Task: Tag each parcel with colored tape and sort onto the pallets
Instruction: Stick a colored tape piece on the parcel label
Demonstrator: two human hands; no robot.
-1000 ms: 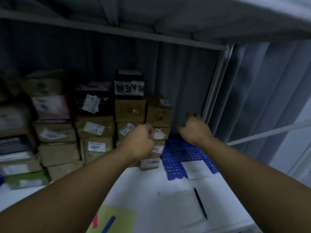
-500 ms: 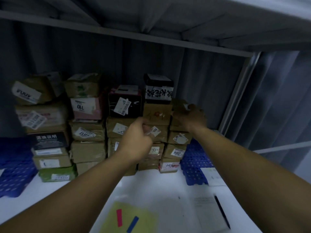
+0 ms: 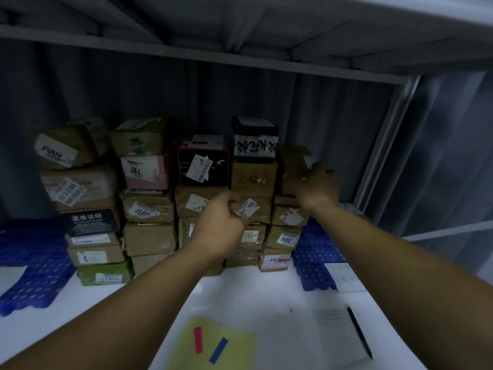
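I am clamping my right hand (image 3: 317,184) grip, thumb and fingers, around the top brown parcel (image 3: 292,161) just right of the black box (image 3: 254,140), judging it next for tagging, while my left hand (image 3: 221,225) is hovering below that box, curled tight on something I cannot tell.

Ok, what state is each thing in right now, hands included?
Right hand: touching top right parcel, grip unclear.
Left hand: fingers curled, contents unclear.
Red tape strip: lying on yellow sheet, unused.
Blue tape strip: on same sheet, unused.
Pen: lying on paper.
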